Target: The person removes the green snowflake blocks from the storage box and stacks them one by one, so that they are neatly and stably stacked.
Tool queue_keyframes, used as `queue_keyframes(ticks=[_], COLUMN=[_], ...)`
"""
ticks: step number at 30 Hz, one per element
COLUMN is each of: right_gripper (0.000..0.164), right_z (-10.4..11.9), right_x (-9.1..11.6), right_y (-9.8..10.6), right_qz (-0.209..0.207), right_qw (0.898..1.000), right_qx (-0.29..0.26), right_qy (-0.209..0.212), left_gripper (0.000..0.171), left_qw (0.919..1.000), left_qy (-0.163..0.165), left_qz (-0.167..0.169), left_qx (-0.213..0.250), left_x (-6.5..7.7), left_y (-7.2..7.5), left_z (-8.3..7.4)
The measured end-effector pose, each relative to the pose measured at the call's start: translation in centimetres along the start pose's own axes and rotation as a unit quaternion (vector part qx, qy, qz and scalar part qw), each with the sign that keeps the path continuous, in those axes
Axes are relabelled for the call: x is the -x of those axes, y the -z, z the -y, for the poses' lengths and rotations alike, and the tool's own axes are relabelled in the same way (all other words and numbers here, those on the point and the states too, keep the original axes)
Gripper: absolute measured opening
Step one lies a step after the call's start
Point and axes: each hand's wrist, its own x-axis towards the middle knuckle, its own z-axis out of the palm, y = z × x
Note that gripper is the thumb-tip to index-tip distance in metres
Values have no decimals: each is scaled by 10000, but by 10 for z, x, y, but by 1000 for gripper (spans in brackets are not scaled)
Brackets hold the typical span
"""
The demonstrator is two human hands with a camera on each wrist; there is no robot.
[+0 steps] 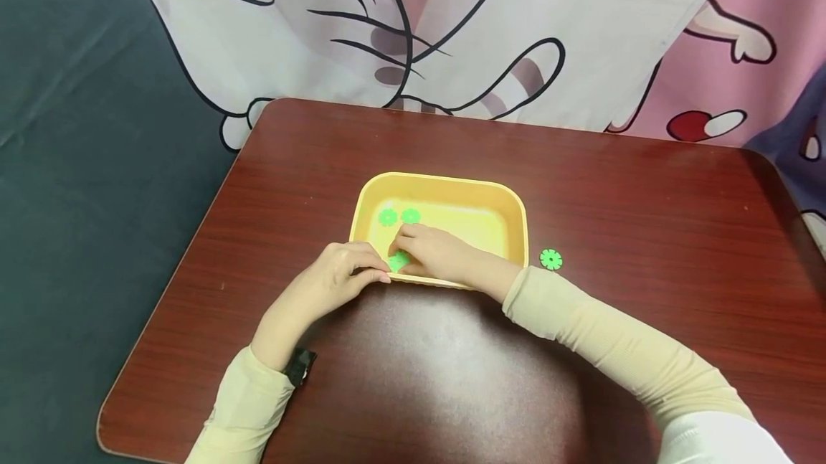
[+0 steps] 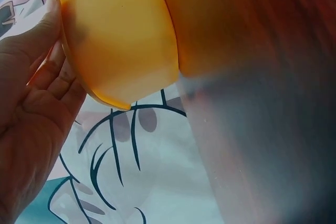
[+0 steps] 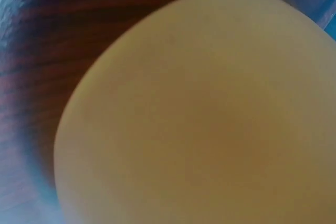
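A yellow plastic basin [image 1: 452,183] sits on the table. At its near left corner my left hand [image 1: 335,274] grips the rim. In the left wrist view, the thumb and fingers of that hand [image 2: 39,87] hold the edge of the basin [image 2: 121,35]. My right hand [image 1: 432,249] reaches inside, its curled fingers on a green notched disc [image 1: 398,261] near that same corner; they partly hide it. Two more green discs, one on the left [image 1: 388,217] and one beside it [image 1: 410,216], lie on the basin floor. The right wrist view holds mostly a blurred yellow surface.
Right of the basin, another green disc [image 1: 551,259] lies flat on the dark red wooden table [image 1: 645,234]. A cloth printed with cartoon figures [image 1: 581,19] hangs behind the far table edge. A black strap [image 1: 300,367] is on the left wrist.
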Motion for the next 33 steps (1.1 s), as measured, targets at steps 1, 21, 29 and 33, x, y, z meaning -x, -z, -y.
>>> queue_keyframes(ticks=[1, 21, 29, 33], right_gripper=[25, 23, 27, 28], right_z=[0, -1, 0, -2], right_x=[0, 0, 0, 1], right_y=[0, 9, 9, 8], right_qz=[19, 339, 451, 514], right_qw=[10000, 9988, 9990, 9979], right_qx=[65, 27, 46, -201], right_qy=[5, 347, -19, -325], left_gripper=[6, 5, 5, 6], left_qw=[10000, 9999, 9999, 9999], left_qy=[5, 75, 120, 106], left_qz=[0, 59, 43, 7], left_qx=[6, 36, 76, 28], left_x=[0, 0, 0, 0], left_y=[0, 0, -1, -2], left_z=[0, 1, 0, 1])
